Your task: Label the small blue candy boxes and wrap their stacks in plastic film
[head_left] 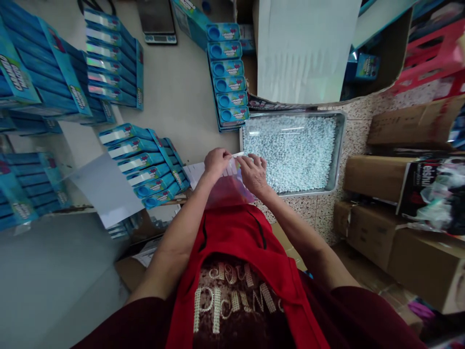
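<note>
A thin, glossy, pinkish sheet of labels (229, 190) with small white rectangles along its upper part hangs in front of my red apron (232, 230). My left hand (217, 162) is closed, its thumb and fingertips pinched at the sheet's upper edge. Close beside it, my right hand (254, 173) grips the upper right of the same sheet with bent fingers. Whether a single label is between the fingertips is too small to tell. Just right of my right hand lies a metal tray (340, 150) full of small pale-blue pellets.
Blue candy boxes stand in a row (228, 83) behind the tray and in a stack (145, 162) to the left, with more stacks (39, 68) farther left. A scale (157, 22) sits at the back. White paper (107, 186) overhangs the table edge. Cardboard cartons (378, 177) line the right.
</note>
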`<state>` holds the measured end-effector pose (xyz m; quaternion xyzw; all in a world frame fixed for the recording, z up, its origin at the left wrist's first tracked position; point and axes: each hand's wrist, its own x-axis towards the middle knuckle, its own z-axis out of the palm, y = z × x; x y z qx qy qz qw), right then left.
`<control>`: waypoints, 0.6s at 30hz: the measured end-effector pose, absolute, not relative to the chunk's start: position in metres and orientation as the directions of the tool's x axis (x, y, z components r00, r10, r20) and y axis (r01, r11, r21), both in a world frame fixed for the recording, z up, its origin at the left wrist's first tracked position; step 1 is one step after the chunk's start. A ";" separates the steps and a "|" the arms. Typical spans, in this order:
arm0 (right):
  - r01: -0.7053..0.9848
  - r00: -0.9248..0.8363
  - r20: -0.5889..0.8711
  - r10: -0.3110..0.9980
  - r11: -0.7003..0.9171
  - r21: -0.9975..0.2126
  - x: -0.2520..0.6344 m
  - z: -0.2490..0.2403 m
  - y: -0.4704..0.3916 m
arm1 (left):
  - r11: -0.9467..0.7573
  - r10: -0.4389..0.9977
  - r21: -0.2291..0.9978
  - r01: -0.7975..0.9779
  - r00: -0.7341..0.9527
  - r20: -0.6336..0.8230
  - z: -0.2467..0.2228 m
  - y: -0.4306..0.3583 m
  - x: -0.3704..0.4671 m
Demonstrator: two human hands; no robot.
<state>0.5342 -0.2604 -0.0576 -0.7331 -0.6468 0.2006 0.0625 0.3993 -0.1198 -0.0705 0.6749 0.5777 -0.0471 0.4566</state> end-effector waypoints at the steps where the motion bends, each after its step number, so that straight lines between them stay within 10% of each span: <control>1: 0.920 0.094 -0.208 0.974 -0.165 -0.355 0.535 -0.055 -0.259 | 0.065 0.750 0.550 0.833 0.323 -0.577 -0.069 -0.120 0.399; 18: 0.937 -0.056 -0.239 0.969 -0.032 -0.347 0.536 -0.060 -0.263 | 0.072 0.737 0.523 0.850 0.308 -0.602 -0.063 -0.125 0.398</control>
